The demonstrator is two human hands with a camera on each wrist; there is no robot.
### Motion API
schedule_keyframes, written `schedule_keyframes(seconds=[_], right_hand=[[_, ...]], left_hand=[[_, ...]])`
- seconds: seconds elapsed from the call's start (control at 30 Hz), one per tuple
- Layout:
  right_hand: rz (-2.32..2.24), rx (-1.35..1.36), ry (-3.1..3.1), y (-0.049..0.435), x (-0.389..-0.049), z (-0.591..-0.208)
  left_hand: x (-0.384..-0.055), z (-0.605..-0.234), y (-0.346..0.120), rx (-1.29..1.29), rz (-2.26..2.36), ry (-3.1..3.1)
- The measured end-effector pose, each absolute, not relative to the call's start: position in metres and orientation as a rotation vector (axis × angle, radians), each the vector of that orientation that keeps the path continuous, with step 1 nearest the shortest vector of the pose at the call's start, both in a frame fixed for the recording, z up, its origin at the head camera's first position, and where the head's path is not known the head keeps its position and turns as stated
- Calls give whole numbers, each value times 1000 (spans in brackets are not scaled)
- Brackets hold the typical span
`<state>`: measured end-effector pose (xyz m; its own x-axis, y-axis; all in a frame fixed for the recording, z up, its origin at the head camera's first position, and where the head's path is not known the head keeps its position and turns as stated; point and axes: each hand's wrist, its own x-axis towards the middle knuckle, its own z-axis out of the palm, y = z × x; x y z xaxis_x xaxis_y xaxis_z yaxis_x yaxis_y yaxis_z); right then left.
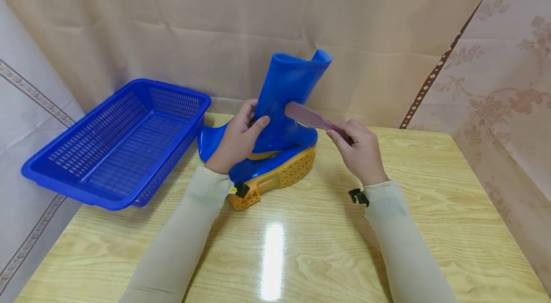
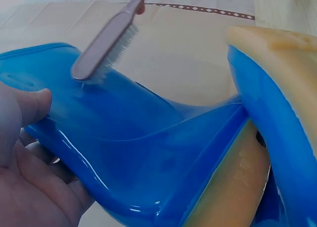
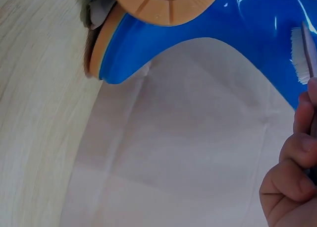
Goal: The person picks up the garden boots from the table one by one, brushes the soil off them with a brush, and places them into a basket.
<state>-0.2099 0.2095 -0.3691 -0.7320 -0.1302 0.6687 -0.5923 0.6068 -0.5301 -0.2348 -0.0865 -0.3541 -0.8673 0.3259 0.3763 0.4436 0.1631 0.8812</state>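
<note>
A blue rubber boot (image 1: 286, 81) with a yellow sole stands leaning slightly, its opening at the top. My left hand (image 1: 238, 135) grips its shaft, thumb on the near side and fingers behind. The right hand (image 1: 359, 152) holds a mauve brush (image 1: 306, 115) by its handle. In the left wrist view the brush's pale bristles (image 2: 116, 51) face the shaft and appear to touch it. A second blue boot lies on its side in front, its yellow sole (image 1: 297, 169) turned outward. Part of that boot is hidden behind the left hand and forearm.
A blue perforated plastic basket (image 1: 165, 162) sits at the left of the wood-grain table (image 1: 340, 245). Beige curtain (image 1: 172, 30) hangs close behind the boots, and patterned cloth (image 1: 516, 102) hangs along the right side.
</note>
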Motion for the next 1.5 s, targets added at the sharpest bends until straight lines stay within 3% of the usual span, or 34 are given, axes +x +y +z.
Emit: schedule_keyframes(seconds=[0.77, 1.5], right_hand=[[1080, 234, -2398, 218, -212, -372], [1088, 308, -2130, 217, -214, -373]], left_hand=[[-236, -356, -89, -656, -1813, -2355], [-236, -349, -93, -569, -1492, -2430]])
